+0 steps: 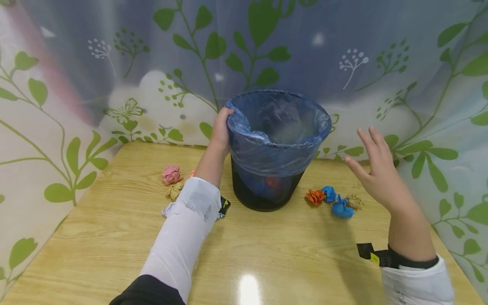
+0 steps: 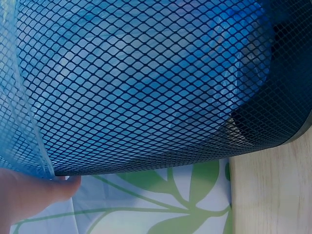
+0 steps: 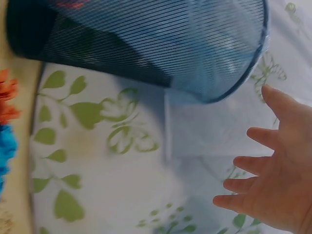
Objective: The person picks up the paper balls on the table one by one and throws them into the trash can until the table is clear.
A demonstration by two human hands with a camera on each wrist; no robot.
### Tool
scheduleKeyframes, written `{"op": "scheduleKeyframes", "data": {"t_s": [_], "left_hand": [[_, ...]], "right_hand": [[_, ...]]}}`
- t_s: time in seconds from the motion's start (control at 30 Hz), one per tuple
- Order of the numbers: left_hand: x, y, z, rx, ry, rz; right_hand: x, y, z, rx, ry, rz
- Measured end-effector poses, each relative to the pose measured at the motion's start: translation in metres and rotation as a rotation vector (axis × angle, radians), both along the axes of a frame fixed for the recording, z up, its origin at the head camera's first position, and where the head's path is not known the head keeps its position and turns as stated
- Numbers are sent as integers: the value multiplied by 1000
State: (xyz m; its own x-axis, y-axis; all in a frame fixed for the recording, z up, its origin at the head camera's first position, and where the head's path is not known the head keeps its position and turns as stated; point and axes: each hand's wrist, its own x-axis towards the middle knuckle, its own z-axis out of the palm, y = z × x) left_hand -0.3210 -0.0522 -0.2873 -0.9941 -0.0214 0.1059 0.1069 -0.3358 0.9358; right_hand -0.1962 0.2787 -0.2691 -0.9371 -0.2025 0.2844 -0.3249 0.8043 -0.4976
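Note:
A black mesh trash can [image 1: 251, 197] stands upright on the wooden table, with a thin blue plastic bag [image 1: 267, 159] folded over its rim. My left hand [image 1: 220, 129] grips the left side of that rim and the bag's edge; part of this hand is hidden, and the left wrist view shows one digit against the mesh wall [image 2: 146, 87]. Spread and holding nothing, my right hand [image 1: 381, 176] hovers in the air to the right of the can. Through the bag, low in the can, a blurred reddish patch [image 1: 272, 182] shows.
Right of the can lie an orange crumpled paper ball [image 1: 315, 197], blue ones [image 1: 342, 209] and a tan one [image 1: 355, 201]. Pink [image 1: 171, 175] and yellow [image 1: 174, 191] ones lie left, partly behind my left forearm. A leaf-patterned curtain [image 1: 145, 93] hangs behind the table [image 1: 114, 237].

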Motion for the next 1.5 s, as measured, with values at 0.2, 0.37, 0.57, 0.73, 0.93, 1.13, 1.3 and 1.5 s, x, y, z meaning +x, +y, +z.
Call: {"op": "scheduleKeyframes", "data": {"t_s": [0.2,0.37,0.57,0.73,0.93,1.13,1.3,1.5], "left_hand": [[1,0,-2,-11,6,3],[1,-2,-2,-18,-4,-3],[0,-2,0,-16,13,-8],[0,-1,2,-8,22,-9],[-1,-2,3,2,22,-5],[-2,-2,1,-7,26,-13],[-1,-1,-1,-7,35,-19],[0,0,-3,-1,19,-9]], "right_hand": [[3,19,-25,5,-72,-38],[0,32,-45,60,-140,-44],[-6,47,-68,92,-230,-28],[-15,59,-84,92,-248,-22],[-28,70,-102,102,-306,-16],[-35,78,-120,131,-345,-26],[-38,81,-133,146,-334,-12],[-41,80,-148,173,-310,22]]}}
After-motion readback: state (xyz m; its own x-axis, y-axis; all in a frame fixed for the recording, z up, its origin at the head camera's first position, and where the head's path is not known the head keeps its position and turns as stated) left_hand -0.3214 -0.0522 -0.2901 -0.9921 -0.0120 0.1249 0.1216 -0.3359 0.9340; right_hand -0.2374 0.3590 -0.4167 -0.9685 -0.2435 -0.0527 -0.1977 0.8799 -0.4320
